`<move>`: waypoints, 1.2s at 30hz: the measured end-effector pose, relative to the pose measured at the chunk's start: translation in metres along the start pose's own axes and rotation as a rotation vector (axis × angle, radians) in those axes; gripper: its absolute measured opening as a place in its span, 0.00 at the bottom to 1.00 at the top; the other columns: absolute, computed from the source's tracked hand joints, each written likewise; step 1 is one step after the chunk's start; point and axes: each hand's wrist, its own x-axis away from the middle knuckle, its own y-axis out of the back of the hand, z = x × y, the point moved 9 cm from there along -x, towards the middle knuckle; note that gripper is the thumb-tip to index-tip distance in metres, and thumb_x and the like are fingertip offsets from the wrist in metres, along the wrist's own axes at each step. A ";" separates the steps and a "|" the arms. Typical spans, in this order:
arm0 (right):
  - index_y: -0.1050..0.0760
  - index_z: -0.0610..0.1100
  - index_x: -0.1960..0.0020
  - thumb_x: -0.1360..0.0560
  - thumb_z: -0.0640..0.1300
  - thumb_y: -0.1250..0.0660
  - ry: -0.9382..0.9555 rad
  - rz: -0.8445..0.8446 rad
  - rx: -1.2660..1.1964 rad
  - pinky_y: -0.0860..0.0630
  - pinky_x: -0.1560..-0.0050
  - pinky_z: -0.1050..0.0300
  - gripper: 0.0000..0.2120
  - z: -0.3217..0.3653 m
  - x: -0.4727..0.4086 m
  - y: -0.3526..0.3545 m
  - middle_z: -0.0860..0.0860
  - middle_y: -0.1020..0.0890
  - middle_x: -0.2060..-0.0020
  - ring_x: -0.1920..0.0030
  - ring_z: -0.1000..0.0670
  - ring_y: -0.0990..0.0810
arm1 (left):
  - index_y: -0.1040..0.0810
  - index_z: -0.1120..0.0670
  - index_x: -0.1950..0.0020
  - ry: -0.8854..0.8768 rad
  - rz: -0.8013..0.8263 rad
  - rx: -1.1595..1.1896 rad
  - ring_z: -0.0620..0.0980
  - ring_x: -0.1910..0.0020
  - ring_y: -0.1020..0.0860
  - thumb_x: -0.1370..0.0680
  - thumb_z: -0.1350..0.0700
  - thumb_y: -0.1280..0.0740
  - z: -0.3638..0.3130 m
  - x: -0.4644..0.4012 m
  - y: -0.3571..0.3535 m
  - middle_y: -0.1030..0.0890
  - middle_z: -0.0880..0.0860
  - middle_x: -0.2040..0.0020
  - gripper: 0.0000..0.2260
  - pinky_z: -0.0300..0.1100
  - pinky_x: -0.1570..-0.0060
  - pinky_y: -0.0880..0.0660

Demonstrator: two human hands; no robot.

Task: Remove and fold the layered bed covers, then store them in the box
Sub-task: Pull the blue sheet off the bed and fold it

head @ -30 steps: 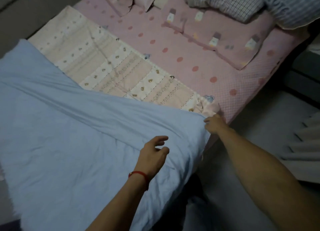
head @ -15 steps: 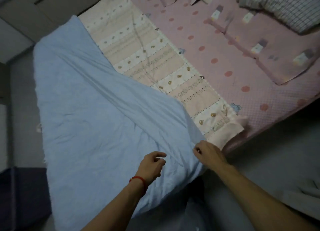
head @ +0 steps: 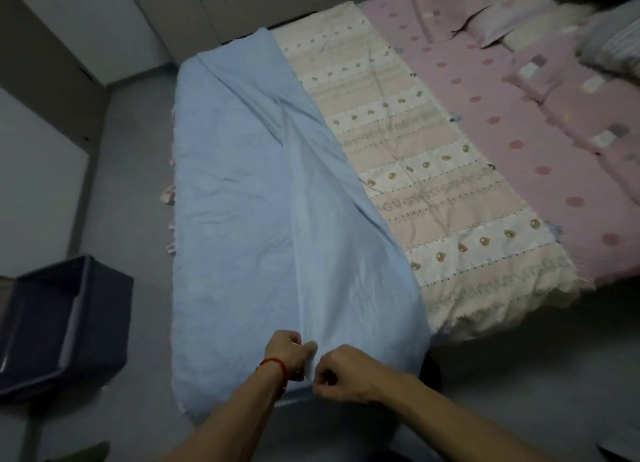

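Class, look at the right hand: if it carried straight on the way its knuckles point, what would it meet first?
Probably the left hand, just beyond the pinched blue cover; the right hand points leftward.

head cam | high, looking forward-down | bed (head: 485,122) foot nearest (single view)

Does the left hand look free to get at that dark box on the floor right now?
Probably not yet. The left hand and the right hand both pinch the blue cover. The dark box sits open on the floor to the left with nothing blocking it.
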 end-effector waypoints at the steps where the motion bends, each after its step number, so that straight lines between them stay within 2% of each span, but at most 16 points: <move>1: 0.17 0.45 0.52 0.23 0.50 0.34 -0.008 0.007 0.013 0.20 0.48 0.48 0.10 0.013 -0.009 -0.014 0.49 0.15 0.57 0.58 0.51 0.19 | 0.33 0.54 0.66 -0.015 -0.006 -0.009 0.54 0.70 0.21 0.26 0.58 0.28 0.020 0.001 0.016 0.27 0.57 0.68 0.16 0.48 0.67 0.18; 4: 0.16 0.44 0.51 0.23 0.49 0.34 -0.023 0.001 0.050 0.21 0.51 0.51 0.10 0.060 -0.038 -0.057 0.48 0.14 0.55 0.58 0.50 0.19 | 0.35 0.53 0.69 -0.078 -0.063 0.003 0.50 0.74 0.20 0.27 0.59 0.27 0.080 0.000 0.071 0.27 0.56 0.71 0.18 0.43 0.72 0.23; 8: 0.17 0.43 0.53 0.23 0.49 0.34 -0.024 -0.022 0.083 0.22 0.51 0.47 0.11 0.131 -0.085 -0.123 0.47 0.15 0.56 0.57 0.48 0.18 | 0.31 0.53 0.72 -0.092 -0.124 -0.017 0.54 0.71 0.20 0.30 0.56 0.26 0.158 -0.009 0.144 0.26 0.52 0.75 0.16 0.43 0.71 0.21; 11: 0.17 0.44 0.49 0.22 0.49 0.35 0.000 0.018 0.078 0.22 0.48 0.48 0.11 0.162 -0.113 -0.159 0.48 0.15 0.51 0.53 0.48 0.18 | 0.27 0.54 0.69 -0.068 -0.127 -0.010 0.58 0.64 0.17 0.30 0.54 0.27 0.205 -0.021 0.175 0.21 0.56 0.70 0.12 0.49 0.64 0.18; 14: 0.18 0.50 0.44 0.22 0.53 0.38 0.009 0.059 0.043 0.21 0.47 0.52 0.13 0.166 -0.137 -0.178 0.53 0.15 0.49 0.51 0.52 0.18 | 0.28 0.54 0.70 -0.017 -0.169 0.026 0.56 0.63 0.17 0.30 0.53 0.27 0.253 -0.042 0.194 0.20 0.55 0.69 0.13 0.48 0.61 0.19; 16: 0.19 0.50 0.44 0.22 0.51 0.37 -0.018 0.060 0.031 0.21 0.47 0.53 0.12 0.150 -0.165 -0.181 0.52 0.15 0.49 0.52 0.51 0.17 | 0.28 0.53 0.69 0.037 -0.181 0.060 0.56 0.62 0.18 0.29 0.53 0.26 0.284 -0.060 0.196 0.20 0.55 0.66 0.14 0.43 0.61 0.21; 19: 0.18 0.46 0.43 0.21 0.47 0.35 -0.032 -0.013 0.120 0.22 0.45 0.50 0.10 0.122 -0.227 -0.165 0.46 0.15 0.48 0.49 0.44 0.17 | 0.29 0.51 0.67 0.089 -0.199 0.133 0.55 0.60 0.22 0.25 0.52 0.28 0.319 -0.088 0.187 0.23 0.52 0.65 0.14 0.40 0.61 0.29; 22: 0.22 0.44 0.36 0.21 0.45 0.35 0.047 -0.069 0.251 0.25 0.40 0.48 0.15 0.114 -0.300 -0.155 0.43 0.19 0.40 0.40 0.41 0.21 | 0.29 0.52 0.63 0.117 -0.214 0.269 0.51 0.61 0.26 0.22 0.55 0.30 0.349 -0.115 0.168 0.25 0.51 0.63 0.12 0.39 0.64 0.35; 24: 0.25 0.47 0.31 0.21 0.46 0.36 0.156 0.001 0.437 0.29 0.33 0.43 0.18 0.115 -0.345 -0.163 0.47 0.24 0.32 0.31 0.42 0.27 | 0.28 0.55 0.59 0.111 -0.208 0.353 0.49 0.62 0.27 0.22 0.55 0.30 0.365 -0.133 0.149 0.24 0.52 0.61 0.10 0.37 0.68 0.36; 26: 0.29 0.51 0.28 0.20 0.49 0.36 0.210 0.156 0.684 0.40 0.27 0.39 0.21 0.106 -0.382 -0.180 0.50 0.28 0.29 0.25 0.46 0.34 | 0.25 0.58 0.53 0.101 -0.175 0.402 0.48 0.62 0.26 0.23 0.55 0.29 0.382 -0.148 0.127 0.22 0.54 0.58 0.08 0.34 0.68 0.33; 28: 0.28 0.52 0.31 0.21 0.55 0.36 0.225 0.272 0.883 0.46 0.26 0.38 0.20 0.093 -0.410 -0.196 0.50 0.24 0.34 0.27 0.46 0.34 | 0.24 0.57 0.51 0.102 -0.105 0.436 0.50 0.59 0.24 0.23 0.56 0.29 0.404 -0.160 0.098 0.19 0.56 0.55 0.07 0.39 0.62 0.27; 30: 0.25 0.52 0.41 0.24 0.60 0.35 0.258 0.324 0.987 0.43 0.30 0.41 0.17 0.085 -0.421 -0.205 0.50 0.21 0.43 0.33 0.45 0.31 | 0.25 0.51 0.56 0.100 -0.086 0.484 0.50 0.60 0.23 0.23 0.58 0.29 0.422 -0.163 0.072 0.17 0.56 0.57 0.05 0.44 0.57 0.24; 32: 0.25 0.54 0.50 0.24 0.63 0.35 0.308 0.372 1.072 0.40 0.38 0.45 0.13 0.083 -0.425 -0.211 0.52 0.22 0.51 0.39 0.47 0.29 | 0.25 0.47 0.60 0.113 -0.162 0.569 0.48 0.63 0.23 0.23 0.59 0.29 0.437 -0.162 0.063 0.18 0.53 0.61 0.09 0.46 0.58 0.23; 34: 0.27 0.53 0.55 0.23 0.61 0.34 0.316 0.443 1.051 0.37 0.45 0.50 0.11 0.084 -0.426 -0.217 0.54 0.24 0.55 0.45 0.49 0.26 | 0.22 0.51 0.57 0.126 -0.255 0.692 0.47 0.61 0.22 0.23 0.59 0.30 0.447 -0.156 0.065 0.16 0.54 0.59 0.05 0.45 0.56 0.22; 36: 0.28 0.51 0.56 0.23 0.56 0.32 0.283 0.471 0.874 0.30 0.49 0.49 0.11 0.095 -0.428 -0.216 0.53 0.24 0.57 0.51 0.47 0.23 | 0.21 0.55 0.54 0.129 -0.328 0.784 0.46 0.60 0.21 0.22 0.60 0.30 0.453 -0.153 0.075 0.16 0.55 0.57 0.02 0.42 0.55 0.23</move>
